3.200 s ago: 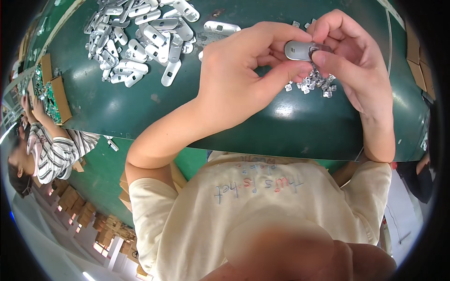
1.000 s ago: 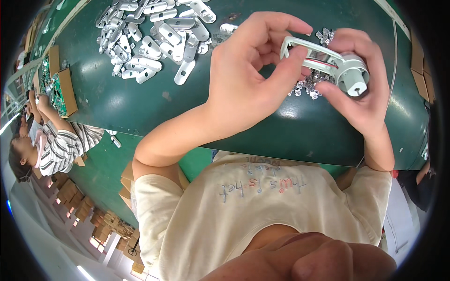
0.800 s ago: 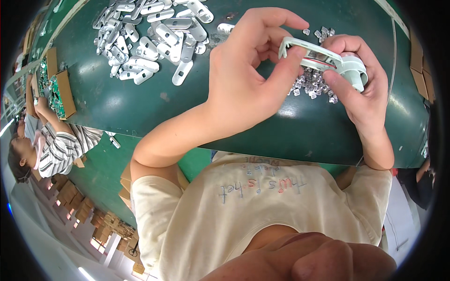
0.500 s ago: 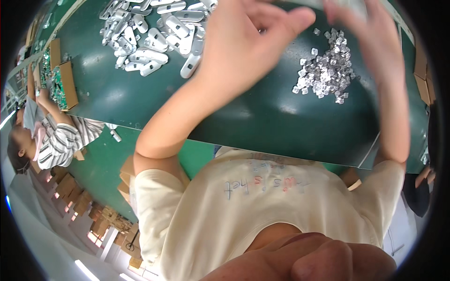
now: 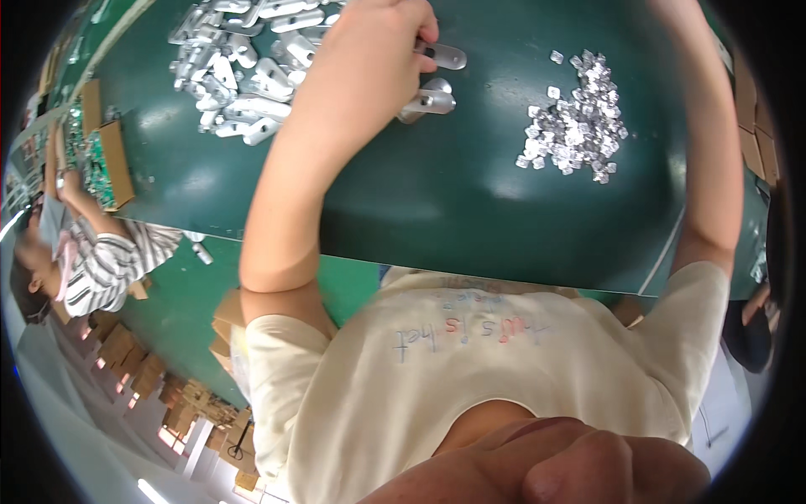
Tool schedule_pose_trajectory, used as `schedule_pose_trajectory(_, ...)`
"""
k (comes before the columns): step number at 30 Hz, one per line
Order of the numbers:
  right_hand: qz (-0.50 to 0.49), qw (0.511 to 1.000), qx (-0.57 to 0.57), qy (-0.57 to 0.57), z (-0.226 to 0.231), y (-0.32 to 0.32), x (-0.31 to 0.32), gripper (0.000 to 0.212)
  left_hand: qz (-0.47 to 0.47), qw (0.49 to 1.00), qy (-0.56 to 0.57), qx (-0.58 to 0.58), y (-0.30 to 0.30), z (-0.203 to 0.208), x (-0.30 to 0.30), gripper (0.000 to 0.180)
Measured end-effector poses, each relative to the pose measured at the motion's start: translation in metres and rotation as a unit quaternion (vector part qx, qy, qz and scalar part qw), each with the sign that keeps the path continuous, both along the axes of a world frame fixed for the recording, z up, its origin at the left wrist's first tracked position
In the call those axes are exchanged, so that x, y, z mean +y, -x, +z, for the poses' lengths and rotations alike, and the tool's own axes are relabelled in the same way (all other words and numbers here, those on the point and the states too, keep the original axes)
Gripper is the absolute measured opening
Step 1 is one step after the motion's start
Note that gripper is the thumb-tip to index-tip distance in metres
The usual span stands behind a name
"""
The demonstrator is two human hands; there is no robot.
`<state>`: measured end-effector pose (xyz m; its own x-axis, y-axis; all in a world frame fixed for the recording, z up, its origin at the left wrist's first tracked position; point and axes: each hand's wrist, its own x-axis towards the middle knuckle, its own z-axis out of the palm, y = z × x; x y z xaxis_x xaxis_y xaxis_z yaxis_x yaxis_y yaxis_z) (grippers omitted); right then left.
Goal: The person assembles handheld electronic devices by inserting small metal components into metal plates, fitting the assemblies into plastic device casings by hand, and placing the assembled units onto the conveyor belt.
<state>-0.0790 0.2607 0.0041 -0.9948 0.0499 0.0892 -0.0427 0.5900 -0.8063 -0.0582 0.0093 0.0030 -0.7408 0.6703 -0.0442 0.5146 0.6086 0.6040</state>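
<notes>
Plates lie heaped left on the table, bits heaped right — a carton left of the plates.

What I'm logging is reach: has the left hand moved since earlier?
Yes: the left hand has moved left, away from the small bits, toward the plates.

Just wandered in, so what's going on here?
A person is working bare-handed at a dark green table. The left hand has its fingers at a silver metal plate; whether they grip it is hard to tell. A heap of similar plates lies to the left, and a pile of small shiny pieces to the right. The right forearm stretches upward, its hand out of the picture.
</notes>
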Motion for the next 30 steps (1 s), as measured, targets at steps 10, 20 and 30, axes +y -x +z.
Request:
schedule_pose_trajectory(10,0.067,0.975,-0.013,-0.21,0.001,-0.096,-0.047,0.013,0.165,0.876,-0.275,-0.36,-0.014,-0.005,0.018,0.009)
schedule_pose_trajectory(20,0.06,0.998,0.02,0.019,-0.029,-0.104,-0.033,0.014,0.158,0.921,-0.258,-0.247,-0.035,-0.013,0.03,0.014)
schedule_pose_trajectory(30,0.014,0.941,-0.103,0.323,-0.007,-0.119,-0.029,0.02,0.158,0.789,-0.43,-0.409,-0.039,0.001,0.034,0.033)
